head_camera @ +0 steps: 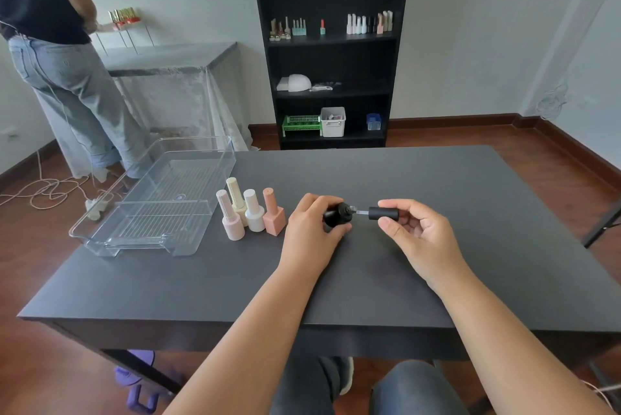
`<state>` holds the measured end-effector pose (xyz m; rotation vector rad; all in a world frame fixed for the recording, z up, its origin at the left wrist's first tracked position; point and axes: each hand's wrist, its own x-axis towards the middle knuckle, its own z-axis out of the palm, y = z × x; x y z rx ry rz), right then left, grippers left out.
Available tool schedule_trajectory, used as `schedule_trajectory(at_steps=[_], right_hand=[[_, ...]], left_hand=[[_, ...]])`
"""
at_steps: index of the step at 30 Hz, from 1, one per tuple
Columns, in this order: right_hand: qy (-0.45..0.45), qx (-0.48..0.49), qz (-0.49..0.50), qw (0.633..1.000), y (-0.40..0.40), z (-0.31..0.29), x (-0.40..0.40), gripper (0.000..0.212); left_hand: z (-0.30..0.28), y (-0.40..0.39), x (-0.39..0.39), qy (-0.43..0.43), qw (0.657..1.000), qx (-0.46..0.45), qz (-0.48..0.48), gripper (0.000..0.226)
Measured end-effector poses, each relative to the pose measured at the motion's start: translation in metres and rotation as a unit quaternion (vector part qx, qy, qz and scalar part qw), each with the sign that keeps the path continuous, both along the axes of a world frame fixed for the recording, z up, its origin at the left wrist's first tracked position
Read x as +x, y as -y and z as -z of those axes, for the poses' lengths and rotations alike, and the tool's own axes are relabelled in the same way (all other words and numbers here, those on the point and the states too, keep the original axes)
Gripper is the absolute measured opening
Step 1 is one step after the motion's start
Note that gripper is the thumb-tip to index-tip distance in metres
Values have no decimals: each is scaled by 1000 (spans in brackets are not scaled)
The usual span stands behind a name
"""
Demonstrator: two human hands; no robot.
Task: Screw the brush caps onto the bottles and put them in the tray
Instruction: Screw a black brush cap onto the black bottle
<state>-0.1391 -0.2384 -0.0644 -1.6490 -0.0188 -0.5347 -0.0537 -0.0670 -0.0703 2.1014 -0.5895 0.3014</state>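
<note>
2 hands busy: left hand [311, 225] grips black bottle [337, 214]; right hand [415, 230] pinches brush cap [383, 213].

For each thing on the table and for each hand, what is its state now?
black bottle: open, on its side in the left hand.
black brush cap: off, brush partly in the neck, pinched by the right hand.
four pastel bottles: capped, upright, beside the tray.
clear tray: holds no bottles.
</note>
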Motion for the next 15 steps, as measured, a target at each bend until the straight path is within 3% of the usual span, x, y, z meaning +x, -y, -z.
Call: schedule_trajectory(at_steps=[15], right_hand=[[11, -89, 37, 995, 5, 2, -1, 30]], left_hand=[[-3, 0, -3, 29, 999, 0, 17, 39]])
